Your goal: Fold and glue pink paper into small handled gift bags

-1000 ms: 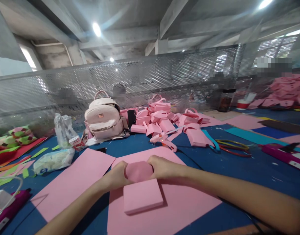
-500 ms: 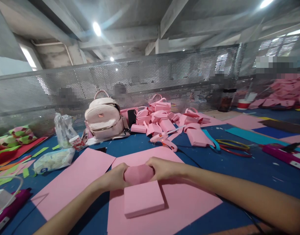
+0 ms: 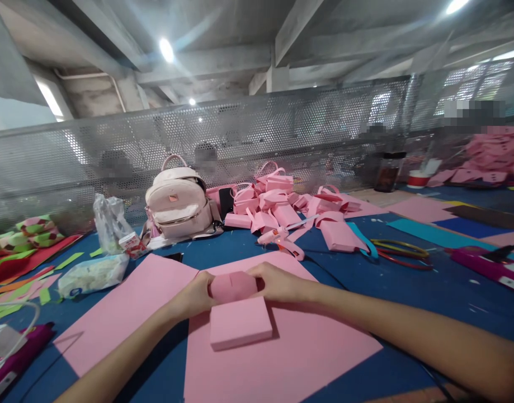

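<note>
Centre frame, your left hand (image 3: 197, 295) and right hand (image 3: 277, 282) pinch the light, soft, easily creased pink foam box (image 3: 239, 319) at its folded flap's ends.

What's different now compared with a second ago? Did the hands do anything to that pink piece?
Both hands, left and right, kept hold of the pink flap and folded it flatter and lower over the far edge of the pink box. Box and hands now sit a bit farther up the pink sheet. Glue gun and backpack stayed put.
</note>
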### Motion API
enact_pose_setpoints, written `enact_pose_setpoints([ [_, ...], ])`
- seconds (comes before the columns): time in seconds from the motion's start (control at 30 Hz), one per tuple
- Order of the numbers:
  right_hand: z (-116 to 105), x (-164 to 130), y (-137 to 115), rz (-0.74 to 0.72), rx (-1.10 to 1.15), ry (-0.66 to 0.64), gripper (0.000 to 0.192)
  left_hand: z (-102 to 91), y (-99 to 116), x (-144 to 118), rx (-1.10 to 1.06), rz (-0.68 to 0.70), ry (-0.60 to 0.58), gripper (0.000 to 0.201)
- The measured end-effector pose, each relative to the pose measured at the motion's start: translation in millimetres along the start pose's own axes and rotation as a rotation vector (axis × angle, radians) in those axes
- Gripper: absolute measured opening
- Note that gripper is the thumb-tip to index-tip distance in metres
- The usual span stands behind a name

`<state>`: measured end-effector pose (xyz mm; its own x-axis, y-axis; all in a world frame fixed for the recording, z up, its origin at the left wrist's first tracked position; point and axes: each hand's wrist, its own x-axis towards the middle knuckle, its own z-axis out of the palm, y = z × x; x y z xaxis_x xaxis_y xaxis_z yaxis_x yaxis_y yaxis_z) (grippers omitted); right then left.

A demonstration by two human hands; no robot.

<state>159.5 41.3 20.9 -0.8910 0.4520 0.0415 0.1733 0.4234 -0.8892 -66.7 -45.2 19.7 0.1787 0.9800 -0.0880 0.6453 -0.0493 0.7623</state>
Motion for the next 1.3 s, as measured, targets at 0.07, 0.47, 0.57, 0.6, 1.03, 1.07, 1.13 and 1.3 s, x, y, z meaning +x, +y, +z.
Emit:
enact_pose_setpoints([
  [0.07, -0.6, 1.8, 0.6, -0.003, -0.007, 0.013, 0.018, -3.0, -0.5, 1.4, -0.014, 0.011, -0.031, 0.026],
  [0.47, 1.9, 0.4, 3.4, -0.037, -0.046, 0.013, 0.014, -4.5, -1.1, 0.5, -0.061, 0.045, -0.050, 0.029],
  [0.57, 1.7, 2.4, 3.8, -0.057, -0.061, 0.105, 0.013, -5.9, -3.2, 4.6, -0.113, 0.033, 0.011, 0.031],
  [0.6, 1.3, 3.3, 3.7, -0.061, -0.064, 0.145, 0.014, -7.1, -3.4, 6.1, -0.130, 0.027, 0.043, 0.032],
  [1.03, 0.5, 3.5, -9.6, -0.170, 0.001, 0.409, 0.023, -5.6, 0.4, 2.8, -0.282, 0.080, 0.105, 0.044],
  [1.07, 0.4, 3.2, -9.6, -0.171, 0.005, 0.401, 0.022, -5.5, 1.5, 2.5, -0.289, 0.085, 0.098, 0.043],
  [1.13, -0.2, 2.8, -9.5, -0.172, 0.013, 0.388, 0.021, -5.9, 3.3, 2.4, -0.298, 0.089, 0.095, 0.042],
  [1.3, -1.6, 3.1, -8.7, -0.165, 0.051, 0.360, 0.027, -7.5, 5.5, 3.0, -0.343, 0.107, 0.062, 0.040],
])
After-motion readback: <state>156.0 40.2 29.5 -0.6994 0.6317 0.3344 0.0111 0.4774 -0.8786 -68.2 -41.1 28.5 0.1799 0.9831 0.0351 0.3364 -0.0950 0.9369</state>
